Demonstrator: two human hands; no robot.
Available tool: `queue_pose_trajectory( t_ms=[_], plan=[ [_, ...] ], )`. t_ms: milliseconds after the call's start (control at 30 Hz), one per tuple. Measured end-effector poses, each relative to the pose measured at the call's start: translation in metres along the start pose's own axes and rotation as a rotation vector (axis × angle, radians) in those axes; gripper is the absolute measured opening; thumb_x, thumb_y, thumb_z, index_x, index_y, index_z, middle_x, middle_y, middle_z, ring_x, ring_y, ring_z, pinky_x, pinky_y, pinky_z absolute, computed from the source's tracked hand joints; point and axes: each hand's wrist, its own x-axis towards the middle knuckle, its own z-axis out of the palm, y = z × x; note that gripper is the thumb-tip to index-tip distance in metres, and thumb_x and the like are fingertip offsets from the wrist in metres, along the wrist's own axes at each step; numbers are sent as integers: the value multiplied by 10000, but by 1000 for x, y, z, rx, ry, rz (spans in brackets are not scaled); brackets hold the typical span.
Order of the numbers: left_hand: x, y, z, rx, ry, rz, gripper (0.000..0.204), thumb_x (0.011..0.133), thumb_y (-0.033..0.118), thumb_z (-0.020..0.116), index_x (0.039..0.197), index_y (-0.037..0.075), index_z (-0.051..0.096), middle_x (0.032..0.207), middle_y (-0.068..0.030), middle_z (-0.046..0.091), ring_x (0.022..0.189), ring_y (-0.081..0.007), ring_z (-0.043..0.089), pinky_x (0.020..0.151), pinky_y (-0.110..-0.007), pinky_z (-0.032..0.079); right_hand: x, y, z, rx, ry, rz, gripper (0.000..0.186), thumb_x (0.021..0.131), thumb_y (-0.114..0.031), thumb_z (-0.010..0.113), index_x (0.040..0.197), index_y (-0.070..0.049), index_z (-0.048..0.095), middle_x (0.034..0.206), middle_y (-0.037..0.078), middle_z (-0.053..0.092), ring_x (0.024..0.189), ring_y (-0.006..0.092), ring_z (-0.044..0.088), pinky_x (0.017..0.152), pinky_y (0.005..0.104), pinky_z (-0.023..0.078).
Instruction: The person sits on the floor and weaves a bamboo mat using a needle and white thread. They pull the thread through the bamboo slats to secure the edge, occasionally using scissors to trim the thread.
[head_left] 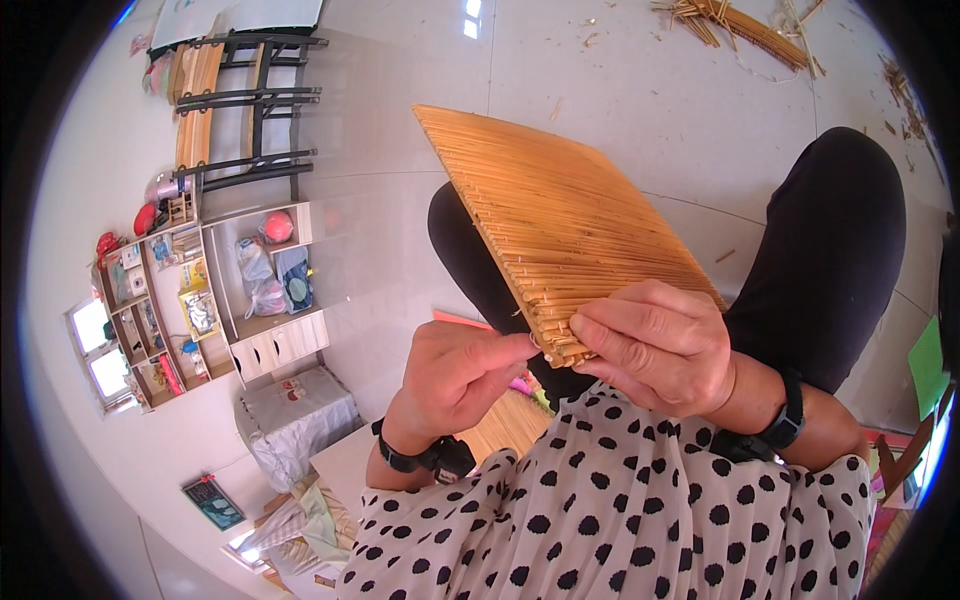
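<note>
A flat golden mat of straw stalks [575,200], bound side by side, slants up and away over my lap. Around its near corner my right hand [665,345] is closed, thumb below and fingers on top. My left hand [455,370] is closed in a pinch at the left side of that same corner, its fingertips close against the stalk ends. Whatever sits between those fingertips is too small to make out. Small pale stitches run along the mat's left edge.
Loose straw stalks [745,30] lie on the tiled floor at the far right, with scraps scattered about. On the left stand a shelf unit [265,300], folded black-legged furniture [260,100] and a cloth-covered box [300,410]. My black-trousered knees flank the mat.
</note>
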Motion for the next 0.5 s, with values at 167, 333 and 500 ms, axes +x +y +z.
queue_pose_trajectory(
  t_ms=[167, 333, 500],
  plan=[
    [0, -2, -2, -14, -31, 16, 225, 841, -74, 673, 1051, 4, 648, 696, -82, 687, 576, -193, 688, 515, -271, 516, -1, 0, 1, -6, 2, -4, 423, 668, -104, 844, 1028, 80, 722, 963, 161, 685, 723, 256, 651, 590, 315, 542],
    [-2, 0, -1, -36, -16, -27, 162, 824, -26, 693, 979, 1, 654, 672, -99, 658, 531, -232, 628, 494, -305, 475, -1, 0, 0, -6, 0, 9, 397, 671, -98, 844, 1009, 68, 720, 965, 159, 685, 723, 259, 646, 594, 324, 540],
    [-3, 0, 2, -58, 8, -46, 126, 820, 3, 702, 938, -2, 658, 659, -106, 639, 508, -253, 594, 484, -321, 456, 0, 1, 0, -16, 39, -6, 364, 677, -99, 849, 992, 32, 722, 962, 148, 687, 733, 261, 648, 597, 323, 540]
  ],
)
